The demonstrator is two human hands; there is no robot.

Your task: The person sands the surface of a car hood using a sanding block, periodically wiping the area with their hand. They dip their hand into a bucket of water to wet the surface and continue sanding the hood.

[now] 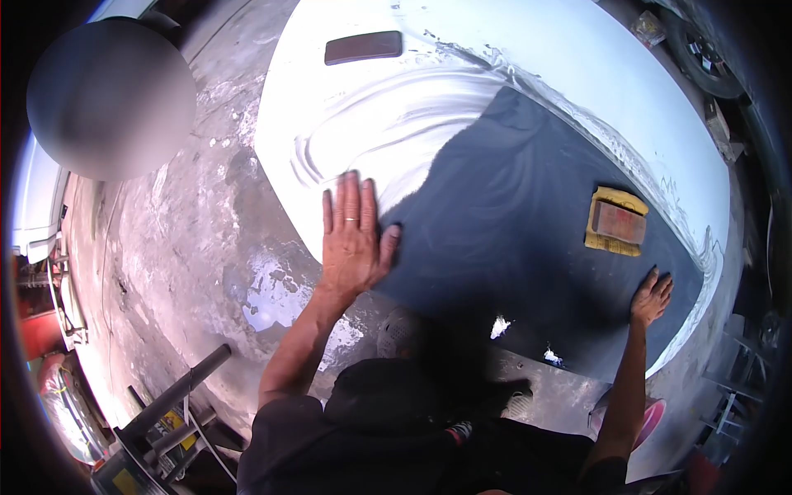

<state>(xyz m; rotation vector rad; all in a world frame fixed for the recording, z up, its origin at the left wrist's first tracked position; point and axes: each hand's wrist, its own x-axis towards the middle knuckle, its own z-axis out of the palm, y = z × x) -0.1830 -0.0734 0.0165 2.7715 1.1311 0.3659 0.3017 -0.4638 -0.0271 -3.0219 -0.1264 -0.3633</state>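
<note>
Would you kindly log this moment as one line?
left hand: open, at white area; right hand: open, at dark area; reddish block: on yellow pad, unheld; dark block: on white area, unheld

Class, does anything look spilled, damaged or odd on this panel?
Two ragged white patches by the near edge of the panel look odd: bright breaks in its dark area. Whether damage, residue or light, I can't tell.

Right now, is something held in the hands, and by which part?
Nothing is held. The left hand and right hand are open; the reddish block lies untouched.
</note>
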